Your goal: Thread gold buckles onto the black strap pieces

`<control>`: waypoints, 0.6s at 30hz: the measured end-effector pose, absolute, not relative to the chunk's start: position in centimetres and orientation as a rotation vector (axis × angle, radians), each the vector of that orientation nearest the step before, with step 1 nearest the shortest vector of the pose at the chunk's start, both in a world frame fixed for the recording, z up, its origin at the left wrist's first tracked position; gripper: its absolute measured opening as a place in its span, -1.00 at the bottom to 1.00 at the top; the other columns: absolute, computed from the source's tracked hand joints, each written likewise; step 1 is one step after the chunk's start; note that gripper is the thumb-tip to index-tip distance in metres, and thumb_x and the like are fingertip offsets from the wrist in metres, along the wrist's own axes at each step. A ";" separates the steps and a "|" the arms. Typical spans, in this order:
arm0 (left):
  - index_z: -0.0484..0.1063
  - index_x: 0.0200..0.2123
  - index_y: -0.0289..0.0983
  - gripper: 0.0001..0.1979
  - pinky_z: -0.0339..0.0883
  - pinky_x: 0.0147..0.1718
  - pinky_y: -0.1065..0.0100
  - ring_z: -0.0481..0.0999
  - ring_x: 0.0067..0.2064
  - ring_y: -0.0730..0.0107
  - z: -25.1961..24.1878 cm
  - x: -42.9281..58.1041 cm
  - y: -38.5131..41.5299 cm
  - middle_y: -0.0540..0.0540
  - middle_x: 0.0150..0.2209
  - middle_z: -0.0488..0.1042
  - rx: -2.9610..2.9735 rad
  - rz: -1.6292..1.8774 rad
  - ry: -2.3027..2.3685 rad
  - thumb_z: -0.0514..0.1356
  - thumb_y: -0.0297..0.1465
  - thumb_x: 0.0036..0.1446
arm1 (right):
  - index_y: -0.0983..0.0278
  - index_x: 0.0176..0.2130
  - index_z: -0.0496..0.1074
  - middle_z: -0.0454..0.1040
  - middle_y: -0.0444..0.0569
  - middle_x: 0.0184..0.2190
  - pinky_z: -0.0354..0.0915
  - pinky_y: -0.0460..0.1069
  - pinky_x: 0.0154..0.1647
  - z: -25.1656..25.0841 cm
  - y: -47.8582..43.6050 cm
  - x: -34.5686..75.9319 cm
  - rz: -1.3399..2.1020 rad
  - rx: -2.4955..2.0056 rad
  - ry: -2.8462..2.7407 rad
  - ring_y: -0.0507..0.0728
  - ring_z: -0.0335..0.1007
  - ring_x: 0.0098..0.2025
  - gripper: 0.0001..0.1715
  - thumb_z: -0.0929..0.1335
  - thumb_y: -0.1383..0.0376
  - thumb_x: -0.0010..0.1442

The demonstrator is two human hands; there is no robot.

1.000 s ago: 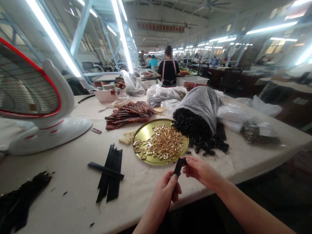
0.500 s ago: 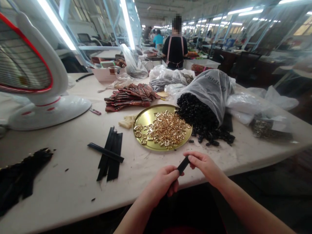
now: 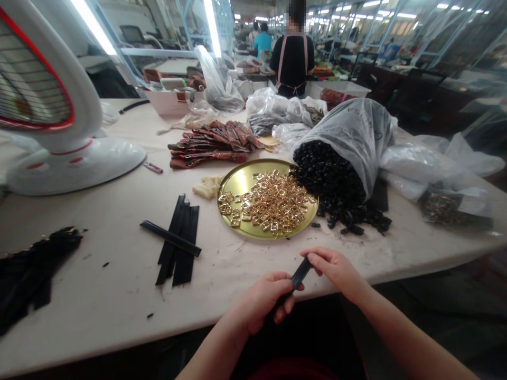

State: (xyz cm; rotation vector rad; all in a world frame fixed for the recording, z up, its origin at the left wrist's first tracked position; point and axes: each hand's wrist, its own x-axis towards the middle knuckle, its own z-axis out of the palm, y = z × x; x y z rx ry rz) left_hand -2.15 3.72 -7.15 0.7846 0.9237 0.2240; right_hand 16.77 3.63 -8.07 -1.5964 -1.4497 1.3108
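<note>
Between my hands, over the table's near edge, is a black strip (image 3: 301,273). My left hand (image 3: 273,296) is closed around its lower part, thumb on top. My right hand (image 3: 332,267) pinches the upper end between thumb and fingertips. Just beyond them lies a round gold tray (image 3: 237,177) bearing a heap of small gold buckles (image 3: 277,203). To its right, small black pieces (image 3: 328,177) spill from a clear plastic bag (image 3: 352,132). More black strips (image 3: 184,243) rest on the table left of the tray, one lying across the others.
A white fan (image 3: 79,148) stands at the far left, above a black bundle (image 3: 35,269) of strips. Behind the tray are reddish-brown patterned pieces (image 3: 214,145) and a crumpled cream cloth (image 3: 207,187). Plastic bags (image 3: 415,163) sit at right. A person in an apron (image 3: 293,63) stands beyond the table.
The view has shifted slightly, so the table items appear higher. Both hands keep their hold on the black strip, which has tilted a little and now shows a shinier face.
</note>
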 end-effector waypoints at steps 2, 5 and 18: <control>0.35 -0.36 -0.32 -0.77 -0.10 -0.77 0.54 0.15 -0.76 0.65 -7.5 -2.0 3.7 0.12 -0.70 0.31 0.845 0.225 0.961 0.04 -0.28 0.02 | 0.23 -0.22 0.50 0.41 -0.05 -0.45 0.21 -0.02 -0.34 -8.3 3.8 16.8 1.187 -1.556 -1.570 0.09 0.29 -0.39 -0.68 0.26 0.16 0.11; 0.34 -0.38 -0.30 -0.78 -0.07 -0.77 0.55 0.14 -0.76 0.63 -8.0 -1.8 3.6 0.12 -0.71 0.29 0.956 0.241 1.031 0.01 -0.28 0.04 | 0.17 -0.25 0.52 0.41 -0.05 -0.41 0.20 0.01 -0.25 -8.3 4.0 16.9 1.133 -1.467 -1.659 0.13 0.30 -0.32 -0.74 0.31 0.18 0.08; 0.28 -0.43 -0.25 -0.80 0.08 -0.65 0.48 0.20 -0.70 0.53 -8.0 -0.1 1.6 0.12 -0.72 0.26 1.302 0.549 1.243 -0.06 -0.33 0.12 | 0.24 -0.25 0.48 0.38 -0.14 -0.49 0.19 -0.07 -0.35 -9.3 1.6 13.6 1.277 -1.317 -0.759 0.02 0.21 -0.42 -0.69 0.39 0.14 0.01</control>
